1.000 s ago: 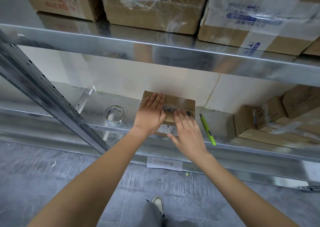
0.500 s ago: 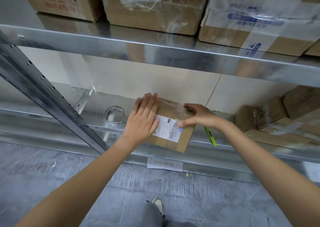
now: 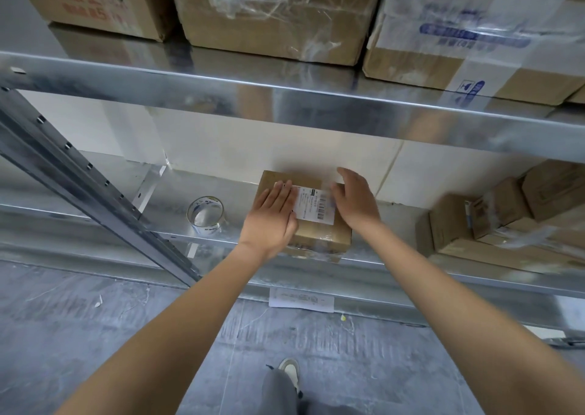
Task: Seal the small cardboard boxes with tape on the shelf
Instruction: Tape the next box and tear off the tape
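A small cardboard box [image 3: 319,235] with a white shipping label [image 3: 313,204] on top lies flat on the lower metal shelf [image 3: 240,199], near its front edge. My left hand [image 3: 269,220] rests flat on the box's left part, fingers straight. My right hand [image 3: 354,197] is at the box's right side, fingers straight and blurred by motion; whether it touches the box is unclear. A roll of clear tape [image 3: 205,215] stands on the shelf to the left of the box.
A pile of small cardboard boxes [image 3: 493,221] fills the shelf's right end. Big taped cartons [image 3: 272,15] sit on the upper shelf [image 3: 285,104]. A slanted metal brace [image 3: 82,186] crosses at left. A paper slip [image 3: 300,299] lies below.
The box was tipped up and turned over; it now lies flat with the label on top. My right hand moved from its far edge to its right side and hides the green pen.
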Available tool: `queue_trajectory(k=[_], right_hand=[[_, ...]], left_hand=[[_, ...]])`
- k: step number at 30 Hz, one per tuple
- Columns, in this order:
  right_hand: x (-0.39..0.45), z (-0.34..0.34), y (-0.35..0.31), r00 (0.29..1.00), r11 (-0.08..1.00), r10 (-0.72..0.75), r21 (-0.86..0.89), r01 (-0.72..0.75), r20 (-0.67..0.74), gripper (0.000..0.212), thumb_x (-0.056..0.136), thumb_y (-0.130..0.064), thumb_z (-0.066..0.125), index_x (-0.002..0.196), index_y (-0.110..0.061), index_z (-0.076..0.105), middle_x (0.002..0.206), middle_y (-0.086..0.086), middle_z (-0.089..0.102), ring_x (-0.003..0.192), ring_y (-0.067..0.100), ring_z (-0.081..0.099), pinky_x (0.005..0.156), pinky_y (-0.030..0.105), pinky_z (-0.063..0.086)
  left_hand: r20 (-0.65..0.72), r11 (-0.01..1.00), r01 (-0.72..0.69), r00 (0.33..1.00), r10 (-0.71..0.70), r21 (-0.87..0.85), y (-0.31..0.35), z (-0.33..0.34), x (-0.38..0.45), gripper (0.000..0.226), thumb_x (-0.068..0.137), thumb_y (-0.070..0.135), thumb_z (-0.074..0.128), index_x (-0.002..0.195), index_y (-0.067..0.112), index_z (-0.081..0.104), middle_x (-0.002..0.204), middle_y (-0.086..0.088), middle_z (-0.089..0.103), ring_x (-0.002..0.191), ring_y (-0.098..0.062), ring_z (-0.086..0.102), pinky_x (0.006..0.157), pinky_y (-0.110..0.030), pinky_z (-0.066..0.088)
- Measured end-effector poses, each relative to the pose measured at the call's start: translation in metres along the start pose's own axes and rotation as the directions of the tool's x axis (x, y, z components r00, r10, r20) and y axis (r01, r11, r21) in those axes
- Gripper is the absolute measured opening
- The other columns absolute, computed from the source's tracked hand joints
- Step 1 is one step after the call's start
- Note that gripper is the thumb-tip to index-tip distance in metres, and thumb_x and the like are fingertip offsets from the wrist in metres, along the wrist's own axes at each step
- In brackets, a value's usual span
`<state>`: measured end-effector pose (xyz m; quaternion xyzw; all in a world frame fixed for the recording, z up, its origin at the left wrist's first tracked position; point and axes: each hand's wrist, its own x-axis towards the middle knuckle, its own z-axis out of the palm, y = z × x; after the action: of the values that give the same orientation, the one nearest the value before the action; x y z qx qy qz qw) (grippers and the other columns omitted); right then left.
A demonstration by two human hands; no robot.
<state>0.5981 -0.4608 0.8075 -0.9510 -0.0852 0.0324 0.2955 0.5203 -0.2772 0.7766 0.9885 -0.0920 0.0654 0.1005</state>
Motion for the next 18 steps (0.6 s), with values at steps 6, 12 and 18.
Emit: queue_trajectory(k=[6,12,18], right_hand=[[0.002,0.036,-0.013,0.981,0.898,-0.06,-0.42,0.133,0.183,0.062,0.104,-0.039,0.019,0.154,-0.006,0.005,0.163,0.007,-0.001,0.15,0.017,-0.004,0.121,0.042,-0.001],[-0.023,0.036,-0.01,0.977,0.9,-0.116,-0.398,0.179,0.178,0.064,0.103,-0.038,0.021,0.152,0.0,0.013,0.161,0.015,0.009,0.15,0.024,0.005,0.121,0.041,0.004],[-0.111,0.037,0.008,0.939,0.878,-0.314,-0.333,0.344,0.14,0.071,0.096,-0.047,0.028,0.152,-0.003,0.023,0.159,0.012,0.022,0.148,0.023,0.016,0.122,0.041,0.008]], left_hand=[[0.01,1.0,0.007,1.0,-0.007,-0.001,0.001,-0.001,0.001,0.058,0.094,0.03,0.027,0.136,0.001,0.053,0.144,-0.014,0.05,0.136,-0.029,0.045,0.114,-0.04,0.031],[0.019,1.0,0.007,1.0,-0.006,-0.012,0.001,0.0,0.002,0.055,0.094,0.028,0.029,0.133,-0.001,0.056,0.142,-0.016,0.052,0.133,-0.03,0.049,0.111,-0.042,0.035],[0.03,1.0,0.001,1.0,0.0,-0.007,0.002,-0.001,0.001,0.057,0.094,0.03,0.029,0.134,-0.002,0.054,0.143,-0.016,0.05,0.133,-0.031,0.048,0.111,-0.043,0.034]])
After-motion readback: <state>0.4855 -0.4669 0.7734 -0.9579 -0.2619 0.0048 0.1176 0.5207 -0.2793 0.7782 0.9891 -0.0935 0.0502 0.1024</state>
